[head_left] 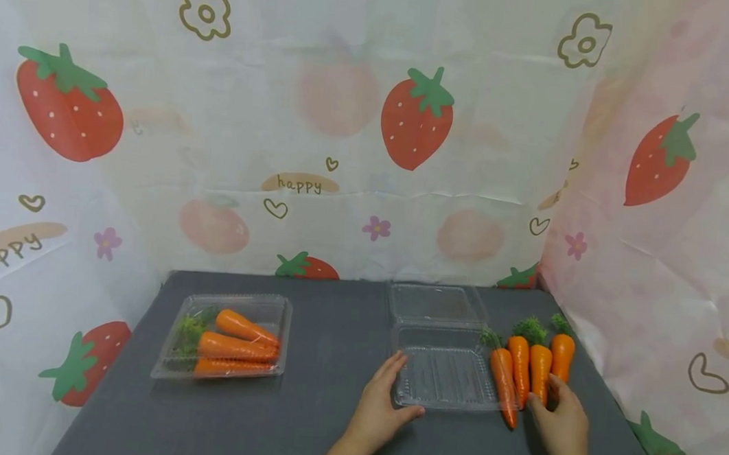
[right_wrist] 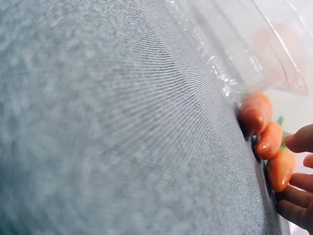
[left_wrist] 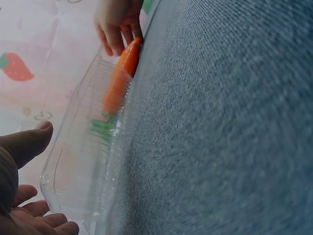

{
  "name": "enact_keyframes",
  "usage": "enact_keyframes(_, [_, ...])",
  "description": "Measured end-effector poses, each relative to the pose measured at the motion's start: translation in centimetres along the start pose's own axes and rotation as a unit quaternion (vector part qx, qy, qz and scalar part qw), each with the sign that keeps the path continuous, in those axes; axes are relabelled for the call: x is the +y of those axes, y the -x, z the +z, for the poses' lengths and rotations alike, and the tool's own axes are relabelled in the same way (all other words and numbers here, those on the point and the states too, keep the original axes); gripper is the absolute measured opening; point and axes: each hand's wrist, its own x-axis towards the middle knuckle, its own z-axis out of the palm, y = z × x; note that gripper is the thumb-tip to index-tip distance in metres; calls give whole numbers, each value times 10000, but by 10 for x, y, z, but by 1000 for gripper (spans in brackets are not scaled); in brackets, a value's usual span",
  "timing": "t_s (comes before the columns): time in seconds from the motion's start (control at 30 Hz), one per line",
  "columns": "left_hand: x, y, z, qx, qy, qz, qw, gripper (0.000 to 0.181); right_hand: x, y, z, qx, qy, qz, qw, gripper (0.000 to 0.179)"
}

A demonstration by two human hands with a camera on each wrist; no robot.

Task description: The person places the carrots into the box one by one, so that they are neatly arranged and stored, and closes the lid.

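Observation:
An open clear plastic clamshell box [head_left: 444, 405] lies on the table, its lid [head_left: 437, 303] folded back. My left hand [head_left: 380, 400] is at the box's left side, fingers extended along the wall and thumb spread by the front corner. Right of the box, several orange carrots [head_left: 520, 363] with green tops lie side by side, the leftmost overlapping the box's right edge in the head view. My right hand [head_left: 561, 423] is at the near ends of the right-hand carrots. In the right wrist view, its thumb and fingers [right_wrist: 298, 198] are spread on either side of one carrot [right_wrist: 280, 170].
A closed clear box [head_left: 168, 368] holding several carrots [head_left: 237, 346] with green tops stands on the left of the grey table [head_left: 334, 336]. Strawberry-printed cloth [head_left: 352, 220] hangs behind the table and along both sides.

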Motion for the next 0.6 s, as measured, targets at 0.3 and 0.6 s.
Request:
enact_keyframes(0.3, [0,2,2,167,242,-116,9995,86,-2,-4,3,67,147,244,9996,64])
enact_keyframes(0.6, [-1,1,4,347,320,-241,9986,83,-4,-8,7,38,326,513,9981,65])
